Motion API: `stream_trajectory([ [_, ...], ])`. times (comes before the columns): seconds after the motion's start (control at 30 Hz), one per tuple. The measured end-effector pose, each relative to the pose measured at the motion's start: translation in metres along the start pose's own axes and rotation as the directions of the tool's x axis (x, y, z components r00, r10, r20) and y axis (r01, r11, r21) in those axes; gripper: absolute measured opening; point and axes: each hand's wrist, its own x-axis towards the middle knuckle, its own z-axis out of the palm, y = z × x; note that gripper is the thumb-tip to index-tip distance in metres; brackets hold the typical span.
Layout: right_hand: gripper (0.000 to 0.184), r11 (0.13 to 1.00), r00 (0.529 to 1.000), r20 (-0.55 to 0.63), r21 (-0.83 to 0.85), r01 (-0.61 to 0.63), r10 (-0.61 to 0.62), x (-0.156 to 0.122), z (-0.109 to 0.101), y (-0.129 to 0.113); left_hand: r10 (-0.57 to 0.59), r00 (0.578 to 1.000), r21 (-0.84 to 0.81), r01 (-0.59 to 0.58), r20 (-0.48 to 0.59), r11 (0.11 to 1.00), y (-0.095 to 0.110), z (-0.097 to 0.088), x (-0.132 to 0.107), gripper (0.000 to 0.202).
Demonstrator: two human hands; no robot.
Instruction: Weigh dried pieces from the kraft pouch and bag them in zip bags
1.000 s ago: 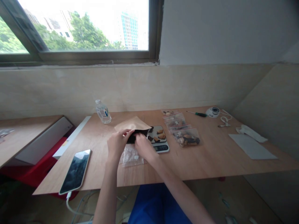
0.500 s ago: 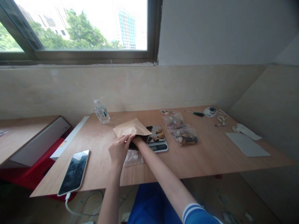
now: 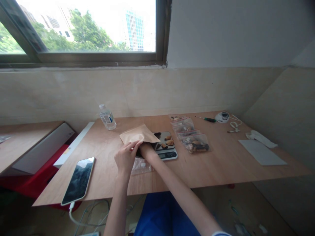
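Left hand (image 3: 125,154): grip pinched on upper lip of kraft paper pouch (image 3: 138,133), centre frame. Right hand (image 3: 147,151) inside its mouth; finger state hidden, cannot tell. Brown pieces (image 3: 169,142) already on digital scale (image 3: 173,154); pouch not yet closed, hiding the scale's left side. Clear plastic bag (image 3: 141,167) partly beneath pouch. Filled zip bags (image 3: 196,144) right of centre; smartphone (image 3: 79,180) lower left on bench (image 3: 221,160).

Bag (image 3: 137,133), matt brown paper; table (image 3: 209,167), smooth grained wood; bottle (image 3: 107,119), clear glossy plastic; pouches (image 3: 195,144), clear crinkled plastic; phone screen (image 3: 78,180), smooth, glossy.
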Motion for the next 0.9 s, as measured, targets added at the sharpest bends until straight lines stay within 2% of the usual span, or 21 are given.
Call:
stream_trajectory([
  [0.13,0.026,0.998,0.997,0.05,-0.033,-0.057,0.058,-0.031,-0.021,-0.001,0.001,1.0,0.022,-0.001,-0.004,1.0,0.001,0.0,0.002,0.026],
  [0.23,0.026,0.999,0.998,0.035,0.002,-0.043,0.043,-0.049,-0.037,-0.001,0.005,1.0,0.014,-0.005,-0.014,1.0,0.001,0.001,0.004,0.027],
  [0.4,0.029,0.967,0.993,-0.099,0.241,0.084,-0.061,-0.064,-0.053,0.008,0.014,1.0,0.02,-0.013,-0.005,1.0,0.003,0.0,0.004,0.027],
  [0.53,0.029,0.903,0.983,-0.176,0.412,0.126,-0.057,-0.074,-0.06,0.018,-0.001,1.0,0.031,0.001,-0.004,1.0,0.006,-0.001,0.005,0.027],
  [0.63,0.026,0.818,0.98,-0.198,0.563,0.121,-0.009,-0.08,-0.066,0.028,-0.02,1.0,0.038,0.02,0.002,0.999,0.008,-0.003,0.005,0.028],
  [0.73,0.026,0.714,0.978,-0.188,0.698,0.064,0.096,-0.082,-0.075,0.041,-0.045,0.999,0.043,0.045,0.005,0.998,0.008,-0.004,0.007,0.029],
  [0.9,0.034,0.606,0.954,-0.158,0.795,-0.03,0.254,-0.082,-0.086,0.065,-0.063,0.998,0.023,0.064,-0.022,0.998,0.006,-0.003,0.007,0.029],
])
